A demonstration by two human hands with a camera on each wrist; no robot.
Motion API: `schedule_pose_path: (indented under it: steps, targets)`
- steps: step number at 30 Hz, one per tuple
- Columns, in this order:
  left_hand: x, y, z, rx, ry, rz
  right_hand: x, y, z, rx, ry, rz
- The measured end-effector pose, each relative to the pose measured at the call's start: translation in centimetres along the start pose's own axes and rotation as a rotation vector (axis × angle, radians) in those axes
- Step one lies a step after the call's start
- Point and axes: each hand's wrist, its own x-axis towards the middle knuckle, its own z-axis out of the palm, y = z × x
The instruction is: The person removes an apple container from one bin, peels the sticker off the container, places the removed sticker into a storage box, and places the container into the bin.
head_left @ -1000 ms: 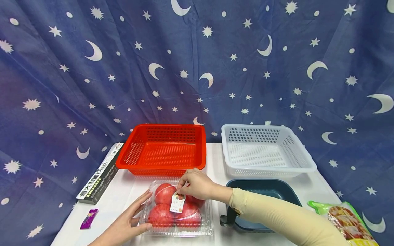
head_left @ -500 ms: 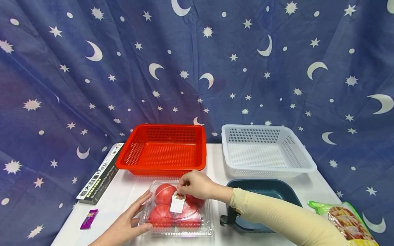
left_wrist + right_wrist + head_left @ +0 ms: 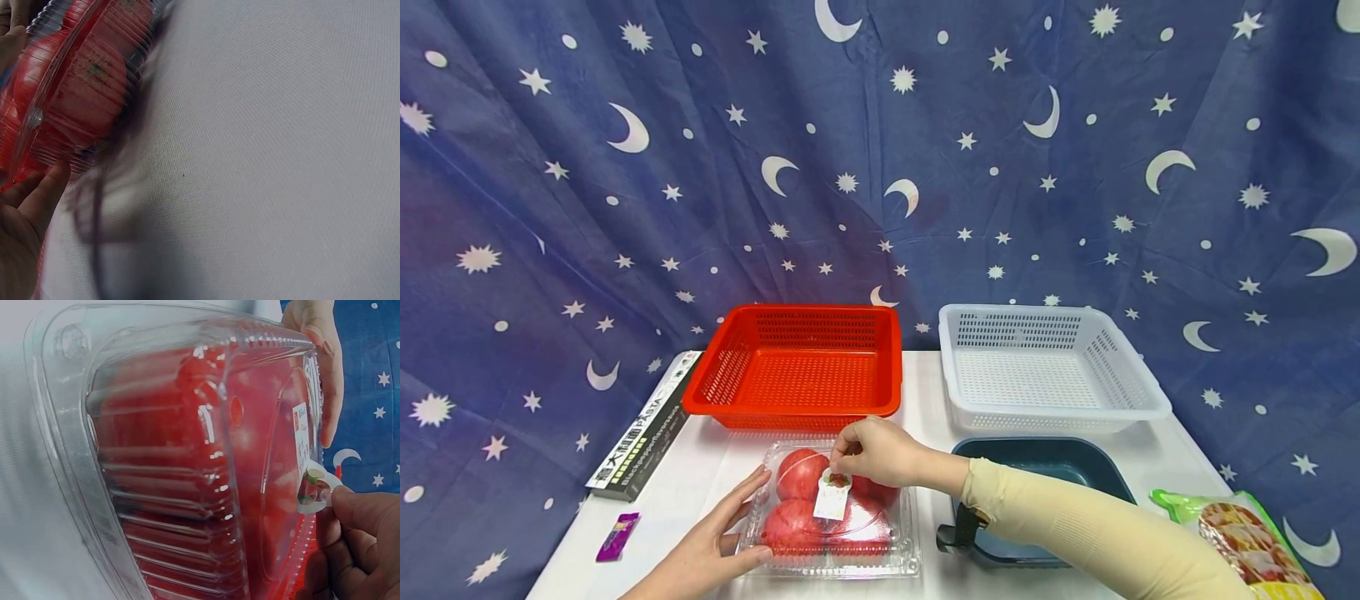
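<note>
A clear plastic clamshell box (image 3: 904, 533) of red round fruits (image 3: 793, 525) stands near the front of the table. On its lid is a white label (image 3: 831, 500) with a small printed picture at its upper end. My right hand (image 3: 880, 452) pinches that upper end between thumb and fingers; in the right wrist view the label's edge (image 3: 317, 490) is lifted off the lid there. My left hand (image 3: 718, 533) rests against the box's left side, fingers fairly straight, thumb toward the front. The left wrist view shows its fingertips touching the ribbed wall.
A red basket (image 3: 797, 417) and a white basket (image 3: 1060, 414) stand behind. A dark blue pan (image 3: 1037, 450) with a black handle lies under my right forearm. A pasta box (image 3: 643, 433) and a purple packet (image 3: 618, 536) are left, a green food bag (image 3: 1247, 533) right.
The label's printed face now looks paler and glossier, as if tilted slightly. Both hands have stayed nearly in place, the right still pinching the label.
</note>
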Motion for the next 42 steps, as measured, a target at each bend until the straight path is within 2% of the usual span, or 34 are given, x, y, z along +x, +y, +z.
schedule_pose_path:
  steps: [4, 12, 23, 42]
  targets:
    - [-0.1, 0.0, 0.0, 0.007, 0.004, -0.015, 0.0, -0.1, -0.1, 0.017, -0.001, 0.004]
    - [-0.1, 0.3, -0.1, -0.001, -0.007, -0.096, -0.1, -0.4, -0.2, 0.047, -0.005, 0.018]
    - [-0.2, 0.0, 0.0, -0.005, -0.005, -0.053, -0.1, -0.8, -0.8, 0.072, -0.018, 0.020]
    - [0.0, 0.2, -0.1, -0.010, -0.010, -0.069, -0.2, -1.1, -1.2, 0.113, -0.030, 0.016]
